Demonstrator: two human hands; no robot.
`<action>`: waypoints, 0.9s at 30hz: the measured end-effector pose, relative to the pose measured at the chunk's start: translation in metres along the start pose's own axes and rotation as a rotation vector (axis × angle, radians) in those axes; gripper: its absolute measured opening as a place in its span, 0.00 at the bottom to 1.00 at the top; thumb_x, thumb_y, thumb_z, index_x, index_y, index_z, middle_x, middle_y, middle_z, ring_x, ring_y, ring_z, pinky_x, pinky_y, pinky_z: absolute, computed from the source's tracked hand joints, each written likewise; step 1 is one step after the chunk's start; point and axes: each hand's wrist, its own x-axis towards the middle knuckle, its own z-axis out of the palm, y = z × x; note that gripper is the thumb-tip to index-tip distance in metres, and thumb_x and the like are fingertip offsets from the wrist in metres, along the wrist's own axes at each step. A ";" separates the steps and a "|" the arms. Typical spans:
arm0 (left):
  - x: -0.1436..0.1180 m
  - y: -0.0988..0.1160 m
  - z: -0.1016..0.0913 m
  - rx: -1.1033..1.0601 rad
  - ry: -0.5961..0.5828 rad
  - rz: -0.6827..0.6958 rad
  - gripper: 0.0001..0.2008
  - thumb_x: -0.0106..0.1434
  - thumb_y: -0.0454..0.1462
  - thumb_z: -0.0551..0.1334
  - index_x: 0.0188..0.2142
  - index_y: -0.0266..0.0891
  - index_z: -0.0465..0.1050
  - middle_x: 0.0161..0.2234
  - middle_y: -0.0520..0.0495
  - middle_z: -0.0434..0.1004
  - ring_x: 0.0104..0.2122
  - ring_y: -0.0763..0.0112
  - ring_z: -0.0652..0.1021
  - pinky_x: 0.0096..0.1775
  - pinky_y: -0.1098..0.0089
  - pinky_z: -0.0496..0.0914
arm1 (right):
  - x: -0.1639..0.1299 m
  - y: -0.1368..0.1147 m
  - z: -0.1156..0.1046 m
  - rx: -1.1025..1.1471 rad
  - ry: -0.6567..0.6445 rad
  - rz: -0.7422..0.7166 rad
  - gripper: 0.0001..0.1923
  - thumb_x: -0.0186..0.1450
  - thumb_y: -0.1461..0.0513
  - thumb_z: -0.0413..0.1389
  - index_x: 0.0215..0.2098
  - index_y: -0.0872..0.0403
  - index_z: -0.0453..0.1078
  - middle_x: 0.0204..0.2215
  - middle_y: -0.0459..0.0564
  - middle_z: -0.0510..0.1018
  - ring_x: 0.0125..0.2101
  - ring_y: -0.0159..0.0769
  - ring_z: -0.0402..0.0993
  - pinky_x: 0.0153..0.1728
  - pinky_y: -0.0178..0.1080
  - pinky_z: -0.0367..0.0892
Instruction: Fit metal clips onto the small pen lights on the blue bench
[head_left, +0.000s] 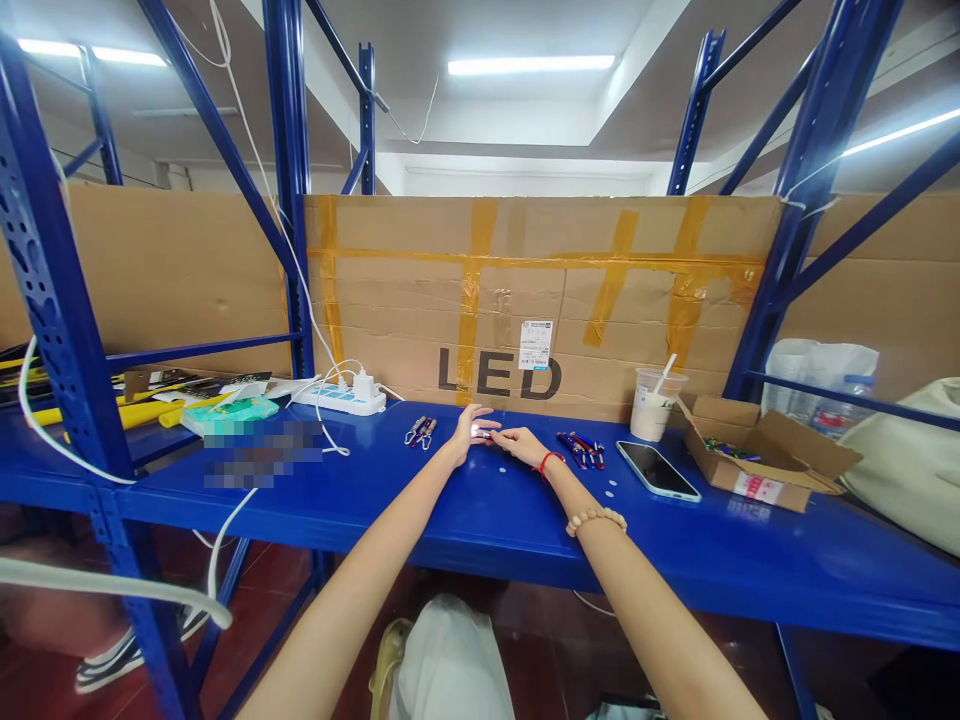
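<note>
Both hands meet over the middle of the blue shelf [540, 520]. My right hand [519, 443] pinches a small red flashlight [490, 436], mostly hidden by the fingers. A bright white spot falls on my left hand [471, 432], whose fingers are stretched out beside the flashlight. Whether the left fingers touch it is too small to tell. Just left of the hands lie a few small key-ring flashlights with silver clips [421, 432]. To the right of my right wrist is a cluster of red and blue key-ring flashlights with clips [581, 450].
A phone [658, 470], a drink cup with straw [655, 405] and an open cardboard box [765, 455] stand on the right. A white power strip [341, 397] with cables is at the back left. A cardboard panel [405, 300] closes the back; blue uprights [289, 180] flank it.
</note>
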 end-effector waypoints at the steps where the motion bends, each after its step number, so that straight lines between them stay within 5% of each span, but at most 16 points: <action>1: 0.001 -0.001 -0.001 0.008 0.001 0.003 0.25 0.59 0.46 0.44 0.47 0.34 0.66 0.37 0.39 0.77 0.27 0.70 0.75 0.32 0.72 0.67 | 0.000 0.000 0.000 0.001 0.005 0.008 0.31 0.56 0.42 0.47 0.35 0.59 0.77 0.16 0.43 0.63 0.20 0.27 0.52 0.22 0.32 0.51; 15: -0.005 -0.002 0.001 0.050 -0.013 -0.023 0.24 0.60 0.46 0.43 0.41 0.33 0.70 0.35 0.39 0.77 0.28 0.69 0.75 0.29 0.73 0.67 | 0.000 -0.002 0.001 -0.039 -0.007 0.019 0.27 0.55 0.44 0.52 0.32 0.57 0.78 0.25 0.48 0.77 0.27 0.33 0.65 0.29 0.34 0.59; 27: -0.004 -0.001 0.000 0.023 -0.009 -0.034 0.25 0.60 0.46 0.43 0.41 0.32 0.70 0.36 0.36 0.77 0.29 0.65 0.77 0.27 0.72 0.69 | -0.001 0.003 -0.001 -0.089 -0.031 0.036 0.29 0.55 0.42 0.50 0.35 0.56 0.78 0.22 0.47 0.75 0.24 0.31 0.63 0.25 0.32 0.56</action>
